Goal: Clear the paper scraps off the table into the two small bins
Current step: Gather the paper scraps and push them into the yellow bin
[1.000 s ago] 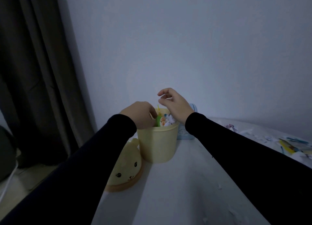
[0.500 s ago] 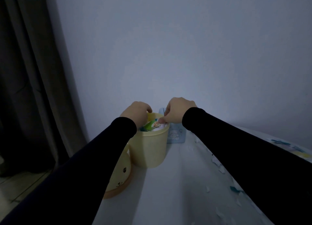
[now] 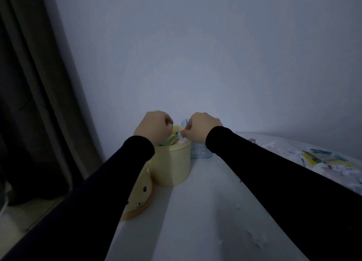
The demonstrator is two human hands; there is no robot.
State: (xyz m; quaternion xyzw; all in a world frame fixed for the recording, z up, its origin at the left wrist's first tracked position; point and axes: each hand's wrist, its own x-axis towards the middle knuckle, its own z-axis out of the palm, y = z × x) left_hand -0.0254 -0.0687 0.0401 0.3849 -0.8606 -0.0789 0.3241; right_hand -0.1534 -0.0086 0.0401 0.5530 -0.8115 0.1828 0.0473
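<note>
Far left: dark curtain (image 3: pixel 35 103) hangs against the pale wall (image 3: pixel 215 54). Lighting dim.

Yellow domed lid with a bear face (image 3: pixel 140 200) lies on the left edge of the desk (image 3: pixel 205 211), partly hidden under my left sleeve (image 3: pixel 94 198).

Just right of the lid and behind it: yellow bin (image 3: pixel 172 164), upright, filled to the rim with coloured paper scraps (image 3: pixel 172 141).

My left hand (image 3: pixel 153 128) is over the bin's left rim, fingers curled downward into the opening. Whether they grip anything I cannot tell; the fingertips are hidden.

My right hand (image 3: pixel 199 130) is over the bin's right rim, thumb and forefinger pinching a small white scrap (image 3: pixel 183 136) at the top of the pile.

Blue bin (image 3: pixel 199 149) stands just behind and right of the yellow one, touching or nearly so; mostly covered by my right wrist and sleeve (image 3: pixel 274 178).

Small white bits (image 3: pixel 256 239) lie scattered on the desk near the front. Far right: a heap of loose scraps (image 3: pixel 323 159), white, yellow and blue, well apart from both bins.
</note>
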